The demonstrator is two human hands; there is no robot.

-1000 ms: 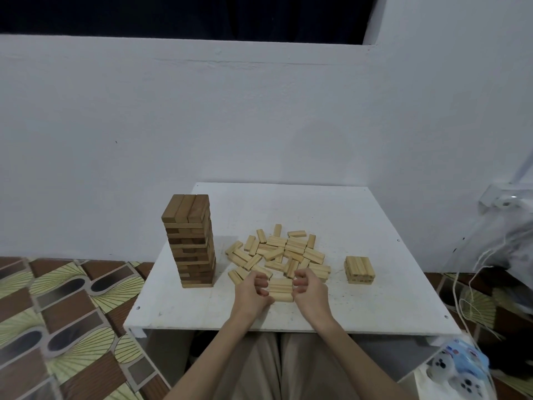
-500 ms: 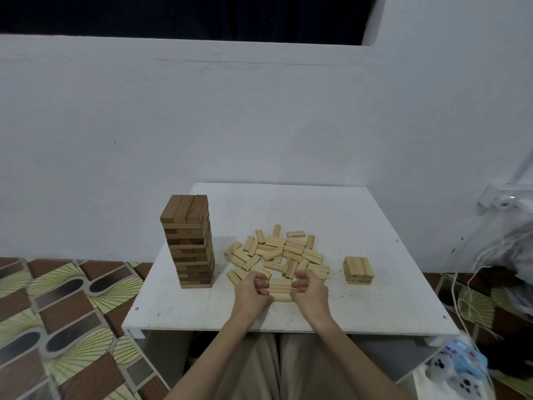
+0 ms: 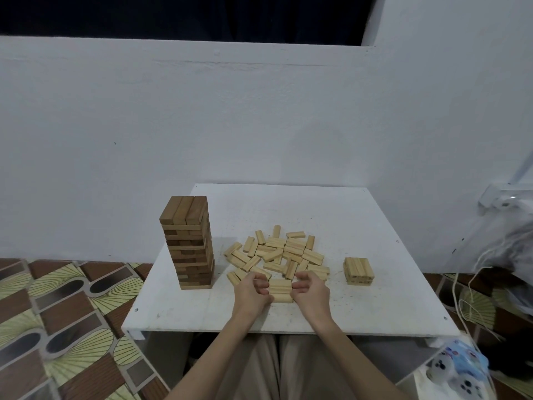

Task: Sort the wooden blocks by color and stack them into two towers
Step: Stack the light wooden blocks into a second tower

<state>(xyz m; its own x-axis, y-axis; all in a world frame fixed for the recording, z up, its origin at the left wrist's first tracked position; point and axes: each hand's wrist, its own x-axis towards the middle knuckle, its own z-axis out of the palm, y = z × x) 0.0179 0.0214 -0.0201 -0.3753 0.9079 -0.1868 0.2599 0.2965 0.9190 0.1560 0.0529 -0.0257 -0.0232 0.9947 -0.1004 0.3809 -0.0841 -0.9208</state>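
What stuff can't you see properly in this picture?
- Head view: the ends of the light blocks between the hands are covered by the left hand and right hand, so each grip stays unclear.
- The back of the dark tower faces away.
- Blocks low in the loose pile lie under others; their count is unclear.
- The small stack is too small to count layers.
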